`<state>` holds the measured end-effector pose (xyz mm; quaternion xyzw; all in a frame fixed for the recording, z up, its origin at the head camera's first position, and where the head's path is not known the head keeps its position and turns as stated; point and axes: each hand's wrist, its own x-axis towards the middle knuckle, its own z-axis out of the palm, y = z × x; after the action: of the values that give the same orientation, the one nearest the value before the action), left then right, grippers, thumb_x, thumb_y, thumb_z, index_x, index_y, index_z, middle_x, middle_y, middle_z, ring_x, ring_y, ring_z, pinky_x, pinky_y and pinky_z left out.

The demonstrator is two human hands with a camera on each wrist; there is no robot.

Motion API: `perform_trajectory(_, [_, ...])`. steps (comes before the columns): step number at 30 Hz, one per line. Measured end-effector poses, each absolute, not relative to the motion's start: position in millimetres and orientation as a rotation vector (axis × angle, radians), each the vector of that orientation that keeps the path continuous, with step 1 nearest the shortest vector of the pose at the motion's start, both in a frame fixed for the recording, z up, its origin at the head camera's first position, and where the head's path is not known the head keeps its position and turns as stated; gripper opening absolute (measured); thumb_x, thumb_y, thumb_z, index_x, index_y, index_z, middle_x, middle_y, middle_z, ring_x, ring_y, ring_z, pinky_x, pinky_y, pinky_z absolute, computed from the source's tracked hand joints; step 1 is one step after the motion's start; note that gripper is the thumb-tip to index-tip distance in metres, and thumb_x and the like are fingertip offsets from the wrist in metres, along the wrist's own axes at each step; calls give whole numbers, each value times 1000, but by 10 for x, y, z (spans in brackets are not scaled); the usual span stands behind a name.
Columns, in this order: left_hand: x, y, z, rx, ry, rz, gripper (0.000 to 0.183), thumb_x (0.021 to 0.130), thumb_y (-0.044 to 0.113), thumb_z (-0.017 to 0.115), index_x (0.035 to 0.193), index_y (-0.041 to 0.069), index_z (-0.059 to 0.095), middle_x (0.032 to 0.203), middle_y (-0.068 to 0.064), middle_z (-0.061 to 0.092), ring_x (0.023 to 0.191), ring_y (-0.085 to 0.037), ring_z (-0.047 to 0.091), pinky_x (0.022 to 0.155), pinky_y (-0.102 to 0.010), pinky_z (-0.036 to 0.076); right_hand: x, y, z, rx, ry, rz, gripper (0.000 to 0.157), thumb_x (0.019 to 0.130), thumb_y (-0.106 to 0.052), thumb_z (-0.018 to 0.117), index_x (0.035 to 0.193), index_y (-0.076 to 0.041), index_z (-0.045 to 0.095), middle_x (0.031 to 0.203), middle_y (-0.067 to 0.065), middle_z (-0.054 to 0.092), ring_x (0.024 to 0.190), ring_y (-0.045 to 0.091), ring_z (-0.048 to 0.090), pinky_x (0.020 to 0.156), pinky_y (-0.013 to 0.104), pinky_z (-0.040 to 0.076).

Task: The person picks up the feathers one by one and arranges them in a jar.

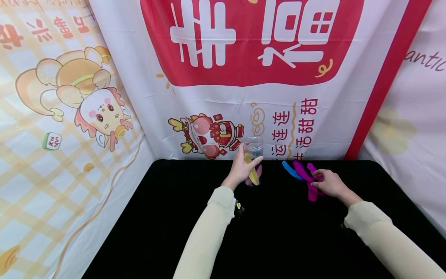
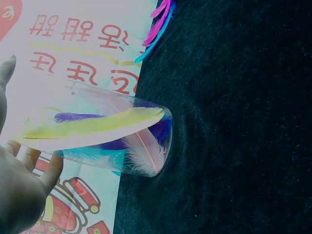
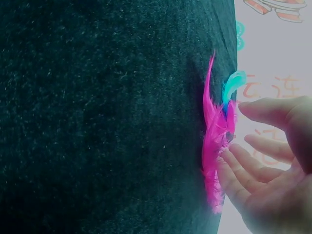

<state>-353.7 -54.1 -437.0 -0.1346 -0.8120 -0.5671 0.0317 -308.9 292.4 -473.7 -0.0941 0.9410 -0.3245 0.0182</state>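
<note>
My left hand (image 1: 241, 167) grips a clear cup (image 1: 255, 144) near the table's far edge, fingers and thumb curled round its side. Inside the cup lie several feathers: a yellow feather (image 2: 92, 127) along the wall, a pale pink feather (image 2: 146, 153), and purple and light-blue ones behind. To the right, a loose pile of magenta feathers (image 1: 311, 192) lies on the table with a blue feather (image 1: 291, 170) at its left. Over that pile is my right hand (image 1: 329, 183), fingertips right at the magenta feathers. In the right wrist view the thumb stands apart from the fingers (image 3: 239, 170).
A black cloth covers the table (image 1: 271, 240). Behind it hangs a white and red printed banner (image 1: 209, 97), close to the cup and feathers. Another printed sheet (image 1: 69, 162) stands at the left, and a pale one (image 1: 414, 155) at the right.
</note>
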Motion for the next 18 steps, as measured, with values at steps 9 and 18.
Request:
perform_trajectory(9, [-3540,-540,-4372,-409,-2508,-1765,75,96,40,72,155,28,27,157,-13,40,140,-31,44,114,-49,39,-3134,2957,-4829,-275,2910,-980,49,92,-13,73,128,17,57,119,33,65,112,47,62,94,59,50])
perform_trajectory(18, [-3564,-542,-4386,-399,-2507,-1782,76,95,43,73,155,30,28,155,-12,41,140,-30,44,114,-49,38,-3132,2961,-4850,-268,2897,-985,47,92,-12,73,126,17,58,113,31,67,108,44,64,92,56,52])
